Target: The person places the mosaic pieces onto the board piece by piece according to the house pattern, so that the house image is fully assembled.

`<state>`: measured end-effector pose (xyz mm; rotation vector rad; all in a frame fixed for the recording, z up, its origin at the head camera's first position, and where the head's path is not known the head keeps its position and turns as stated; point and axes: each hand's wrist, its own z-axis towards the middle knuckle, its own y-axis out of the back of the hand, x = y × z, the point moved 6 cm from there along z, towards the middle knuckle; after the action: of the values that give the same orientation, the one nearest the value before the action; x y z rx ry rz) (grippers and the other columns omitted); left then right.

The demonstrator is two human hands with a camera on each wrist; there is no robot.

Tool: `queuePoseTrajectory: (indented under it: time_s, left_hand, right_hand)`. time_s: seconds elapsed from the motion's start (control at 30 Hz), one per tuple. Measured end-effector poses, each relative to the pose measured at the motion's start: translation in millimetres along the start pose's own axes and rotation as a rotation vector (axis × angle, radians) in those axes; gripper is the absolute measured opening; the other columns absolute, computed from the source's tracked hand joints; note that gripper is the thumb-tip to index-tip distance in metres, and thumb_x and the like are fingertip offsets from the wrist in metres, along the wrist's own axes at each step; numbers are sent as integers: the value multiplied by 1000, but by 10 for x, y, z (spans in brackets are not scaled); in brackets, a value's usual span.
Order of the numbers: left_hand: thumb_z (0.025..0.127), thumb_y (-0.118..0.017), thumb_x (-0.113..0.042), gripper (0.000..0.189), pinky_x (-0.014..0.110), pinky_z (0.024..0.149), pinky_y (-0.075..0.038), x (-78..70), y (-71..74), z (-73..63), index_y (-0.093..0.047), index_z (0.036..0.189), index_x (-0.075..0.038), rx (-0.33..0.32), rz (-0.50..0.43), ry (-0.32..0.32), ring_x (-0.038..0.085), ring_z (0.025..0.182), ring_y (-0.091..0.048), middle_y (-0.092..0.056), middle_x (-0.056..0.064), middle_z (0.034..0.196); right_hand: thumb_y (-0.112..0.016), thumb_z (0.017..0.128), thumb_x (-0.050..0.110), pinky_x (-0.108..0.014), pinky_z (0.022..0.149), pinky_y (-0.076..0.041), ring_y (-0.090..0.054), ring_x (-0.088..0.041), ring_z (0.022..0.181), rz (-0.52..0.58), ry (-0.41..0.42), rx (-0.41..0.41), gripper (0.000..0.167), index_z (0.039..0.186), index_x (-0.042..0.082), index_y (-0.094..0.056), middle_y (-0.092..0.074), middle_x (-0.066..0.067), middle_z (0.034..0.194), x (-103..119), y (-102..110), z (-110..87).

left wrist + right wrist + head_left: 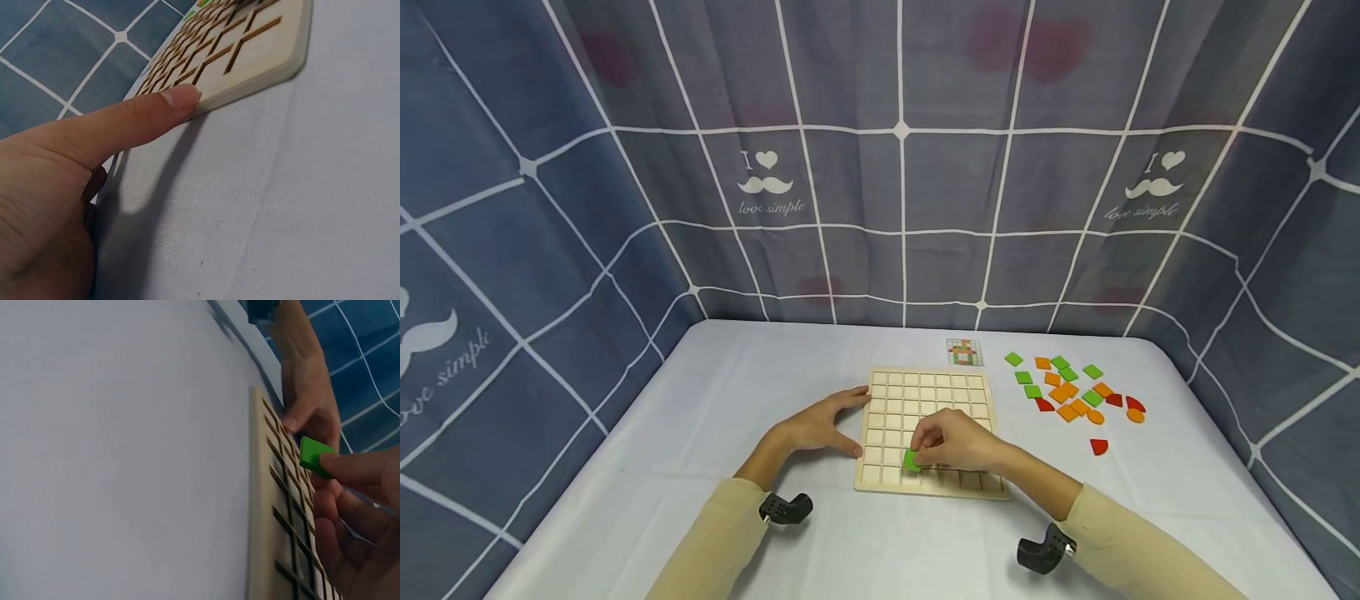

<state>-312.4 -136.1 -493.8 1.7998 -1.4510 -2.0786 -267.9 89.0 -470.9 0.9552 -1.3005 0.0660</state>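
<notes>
A pale wooden board (880, 400) with a grid of square recesses lies on the white table. My right hand (958, 442) is over the lower part of the board and pinches a green square tile (912, 461) between thumb and fingers. In the right wrist view the green tile (312, 455) stands out past the thumb tip, close over the grid. My left hand (820, 422) rests at the board's left edge, its fingers spread. The left thumb (144, 119) touches the board's side in the left wrist view.
Right of the board lie loose green tiles (1024, 378), orange tiles (1067, 412) and red pieces (1099, 447). Behind the board is a small card (965, 352) with a coloured grid pattern. A blue-grey checked curtain (850, 183) surrounds the white table (737, 375).
</notes>
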Motion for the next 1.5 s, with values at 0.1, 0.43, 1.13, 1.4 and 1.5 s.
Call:
queuePoseTrajectory:
  time_s: [0.1,0.43,1.13,1.4,1.5]
  left_hand:
    - [76,-94,-28,99,56,123,-16,11,2,-3,-43,158,-9,-2,4,-1,33,155,-17,-25,5,169]
    - [76,-94,-27,98,56,122,-18,24,5,1,-43,158,-9,-10,-7,-15,33,155,-19,-26,5,169]
    - [74,-95,-27,99,57,122,-16,3,9,-21,-44,157,-8,-31,-25,-5,34,155,-18,-27,6,169]
    - [75,-94,-32,101,56,123,-15,-4,-21,-21,-42,158,-7,-26,15,-6,32,155,-18,-26,5,169]
    - [75,-94,-31,100,56,123,-15,-11,-15,-21,-43,158,-7,-36,14,-4,32,155,-19,-27,4,168]
  right_hand:
    - [-81,88,6,-22,62,-51,-63,-6,67,-31,27,-8,13,87,18,-75,-70,10,73,20,-144,93]
    - [-82,87,8,-21,60,-50,-60,-3,67,-120,106,-19,6,84,12,-79,-69,15,74,154,-326,153]
    - [-84,84,9,-23,66,-51,-58,-1,72,-304,144,-30,9,91,14,-81,-66,19,77,239,-289,122]
    - [-86,86,10,-23,77,-57,-63,-5,86,-189,234,119,27,111,10,-77,-70,9,95,91,-167,6]
    - [-85,87,12,-26,81,-58,-66,-9,92,-145,236,136,30,115,9,-76,-72,4,102,66,-73,-49]
